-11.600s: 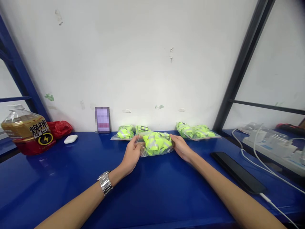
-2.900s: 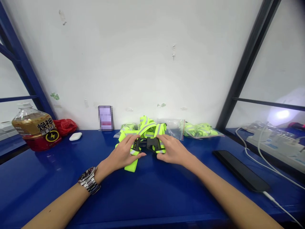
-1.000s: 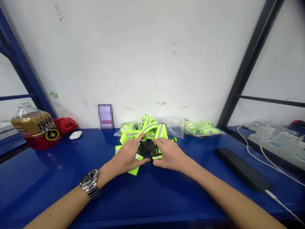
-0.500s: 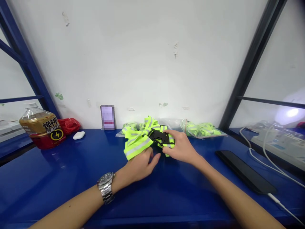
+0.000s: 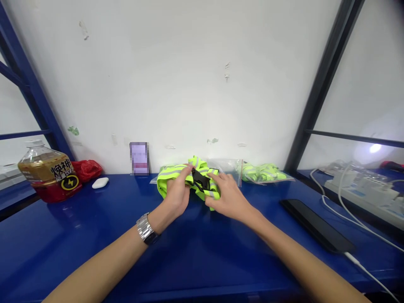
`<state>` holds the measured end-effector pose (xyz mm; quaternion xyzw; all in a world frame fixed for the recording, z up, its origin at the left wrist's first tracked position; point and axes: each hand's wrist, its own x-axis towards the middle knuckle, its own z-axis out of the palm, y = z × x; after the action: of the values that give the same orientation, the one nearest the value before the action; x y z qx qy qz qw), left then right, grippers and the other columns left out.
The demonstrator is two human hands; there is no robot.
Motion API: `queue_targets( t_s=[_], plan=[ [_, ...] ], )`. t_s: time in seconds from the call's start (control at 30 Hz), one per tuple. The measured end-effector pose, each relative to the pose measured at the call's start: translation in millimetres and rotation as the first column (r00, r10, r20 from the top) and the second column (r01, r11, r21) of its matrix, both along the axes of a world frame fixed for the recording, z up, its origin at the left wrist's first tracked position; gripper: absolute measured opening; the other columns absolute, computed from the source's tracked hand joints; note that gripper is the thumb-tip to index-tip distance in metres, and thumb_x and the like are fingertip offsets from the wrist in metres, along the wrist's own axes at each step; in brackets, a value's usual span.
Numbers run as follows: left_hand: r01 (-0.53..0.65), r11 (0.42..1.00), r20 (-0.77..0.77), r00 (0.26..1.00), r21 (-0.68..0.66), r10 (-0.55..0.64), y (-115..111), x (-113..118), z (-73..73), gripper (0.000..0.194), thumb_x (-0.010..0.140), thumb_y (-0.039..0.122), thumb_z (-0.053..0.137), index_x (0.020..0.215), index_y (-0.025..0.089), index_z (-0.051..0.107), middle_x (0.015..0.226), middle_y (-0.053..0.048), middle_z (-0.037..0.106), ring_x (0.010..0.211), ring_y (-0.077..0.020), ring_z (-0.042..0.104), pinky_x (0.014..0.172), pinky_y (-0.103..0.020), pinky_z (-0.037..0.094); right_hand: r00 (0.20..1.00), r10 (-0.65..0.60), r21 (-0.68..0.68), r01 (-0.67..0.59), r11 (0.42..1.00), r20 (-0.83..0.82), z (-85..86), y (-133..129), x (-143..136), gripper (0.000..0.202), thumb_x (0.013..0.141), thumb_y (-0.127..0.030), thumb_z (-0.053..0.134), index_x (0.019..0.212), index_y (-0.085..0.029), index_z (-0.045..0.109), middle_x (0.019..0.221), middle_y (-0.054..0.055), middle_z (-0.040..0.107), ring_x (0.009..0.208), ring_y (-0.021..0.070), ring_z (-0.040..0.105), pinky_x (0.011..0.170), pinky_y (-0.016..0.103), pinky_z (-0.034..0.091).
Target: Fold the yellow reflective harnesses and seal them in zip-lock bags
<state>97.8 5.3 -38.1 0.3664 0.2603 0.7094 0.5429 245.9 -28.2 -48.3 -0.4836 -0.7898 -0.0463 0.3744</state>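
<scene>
A bundle of neon yellow-green reflective strap (image 5: 170, 171) with grey stripes is between my hands, just above the blue table. A black plastic buckle (image 5: 201, 181) joins its bands in the middle. My left hand (image 5: 177, 191) is closed on the strap at the buckle's left end, with the thumb on top and a loop draped over the fingers. My right hand (image 5: 227, 192) grips the strap at the buckle's right end, fingers curled around it. Some fingertips on both hands are hidden by the strap.
Clear bags of similar yellow straps (image 5: 268, 172) lie along the wall. A drink bottle (image 5: 47, 172), red plastic bag (image 5: 86, 169), white earphone case (image 5: 100, 182) and upright phone (image 5: 139, 159) stand left. On the right lie a cabled black phone (image 5: 315, 225) and power strips (image 5: 362, 189).
My left hand has turned over and risen, its thumb now on the strap beside the buckle. The buckle and my right hand have shifted slightly left. The camera view has moved a little.
</scene>
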Motion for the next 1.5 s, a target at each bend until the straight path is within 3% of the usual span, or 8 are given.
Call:
queue_targets(
  t_s=[0.1,0.2,0.3,0.4,0.57,0.67,1.23,1.5],
  plan=[
    [-0.105,0.984,0.108,0.987,-0.143,0.121,12,8,14.3,0.010,0.070,0.016,0.070,0.075,0.013,0.063,0.079,-0.001,0.066,0.074,-0.0130,0.063,0.071,-0.025,0.051,0.994,0.110,0.228,-0.107,0.968,0.002,-7.1,-16,-17,0.043,0.076,-0.022,0.057,0.119,-0.015,0.058,0.116,0.017,0.057,0.109,0.0317,0.051,0.092,0.047,0.043],
    [-0.082,0.973,0.166,0.979,-0.215,0.119,17,11,25.1,0.005,0.076,0.014,0.064,0.073,0.015,0.060,0.074,-0.001,0.064,0.068,-0.0123,0.062,0.067,-0.026,0.052,0.858,0.513,0.001,-0.513,0.858,-0.019,-18.2,-25,-41,0.024,0.081,-0.015,0.049,0.099,-0.020,0.063,0.094,0.008,0.065,0.090,0.0200,0.061,0.084,0.034,0.050],
    [-0.022,0.970,0.176,0.982,-0.243,0.066,11,9,31.4,0.004,0.079,0.013,0.060,0.076,0.015,0.059,0.076,-0.002,0.065,0.068,-0.0122,0.063,0.066,-0.025,0.053,0.803,0.451,-0.200,-0.552,0.810,-0.390,-27.6,-12,-56,0.043,0.074,-0.017,0.058,0.118,-0.019,0.055,0.116,0.010,0.062,0.105,0.0221,0.059,0.090,0.037,0.049],
    [0.005,0.968,0.145,0.989,-0.250,0.032,-1,6,28.5,0.007,0.079,0.011,0.057,0.084,0.016,0.059,0.079,-0.002,0.065,0.070,-0.0128,0.064,0.065,-0.025,0.054,0.546,0.374,-0.174,-0.707,0.685,-0.750,-28.6,11,-54,0.064,0.073,-0.030,0.064,0.133,-0.023,0.042,0.133,0.010,0.053,0.121,0.0245,0.052,0.097,0.041,0.046],
    [0.014,0.989,-0.071,0.997,-0.149,-0.024,-12,-1,-3.6,0.030,0.074,0.013,0.059,0.103,0.022,0.057,0.103,-0.003,0.066,0.096,-0.0192,0.065,0.077,-0.032,0.056,0.204,0.105,-0.021,-0.535,0.844,-0.973,-18.1,31,-40,0.045,0.082,-0.046,0.053,0.123,-0.026,0.052,0.126,0.004,0.060,0.120,0.0231,0.054,0.097,0.042,0.047],
    [-0.029,0.999,-0.288,0.957,-0.027,0.020,-7,-12,-27.8,0.025,0.073,0.022,0.064,0.097,0.020,0.059,0.112,-0.005,0.064,0.108,-0.0216,0.059,0.088,-0.035,0.051,0.149,0.015,-0.050,-0.427,0.903,-0.989,-20.3,31,-34,0.034,0.077,-0.045,0.063,0.098,-0.019,0.064,0.112,0.007,0.067,0.113,0.0235,0.059,0.097,0.039,0.047],
    [-0.025,0.991,-0.754,0.651,-0.131,-0.083,-3,-73,-71.5,0.030,0.083,0.044,0.054,0.095,0.016,0.056,0.098,-0.008,0.066,0.098,-0.0258,0.060,0.087,-0.037,0.044,0.884,-0.149,-0.427,-0.062,0.902,-0.444,-63.3,13,11,0.028,0.075,-0.013,0.054,0.097,-0.013,0.071,0.098,0.011,0.073,0.096,0.0275,0.066,0.081,0.034,0.049],
    [0.299,0.926,-0.959,-0.091,0.231,0.268,-4,-83,-72.3,0.048,0.066,-0.001,0.039,0.110,0.011,0.052,0.108,-0.016,0.057,0.105,-0.0297,0.054,0.092,-0.044,0.042,0.999,-0.007,-0.334,0.020,0.942,0.041,-62.0,-4,5,0.019,0.070,-0.001,0.052,0.080,-0.014,0.062,0.088,0.010,0.065,0.078,0.0204,0.061,0.065,0.026,0.038]
  ],
)
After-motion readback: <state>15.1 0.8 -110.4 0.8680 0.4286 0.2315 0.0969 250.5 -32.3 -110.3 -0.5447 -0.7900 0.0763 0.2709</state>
